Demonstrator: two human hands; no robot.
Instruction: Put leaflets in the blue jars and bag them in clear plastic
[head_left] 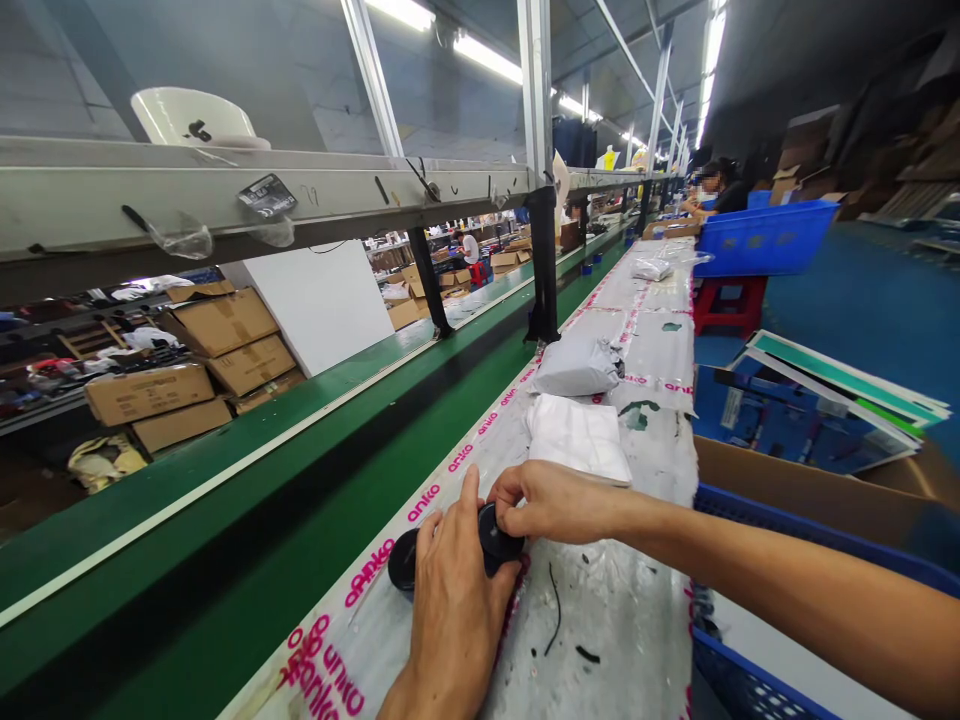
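Observation:
A black object with two rounded ends lies on the plastic-covered bench, its middle hidden beneath my left hand. My left hand is wrapped over it, holding it against the surface, with one finger pointing up. My right hand is closed, its curled fingers pressed to the top of the right-hand rounded end. Whether the fingers pinch some small part there is hidden. Just beyond my hands sits a folded white cloth-like stack, and behind it a grey-white plastic bag. Black scraps are scattered on the bench covering.
A green conveyor belt runs along the left, below a metal shelf on posts. On the right stand a blue basket and a blue bin on a red stool. A person sits farther down the line.

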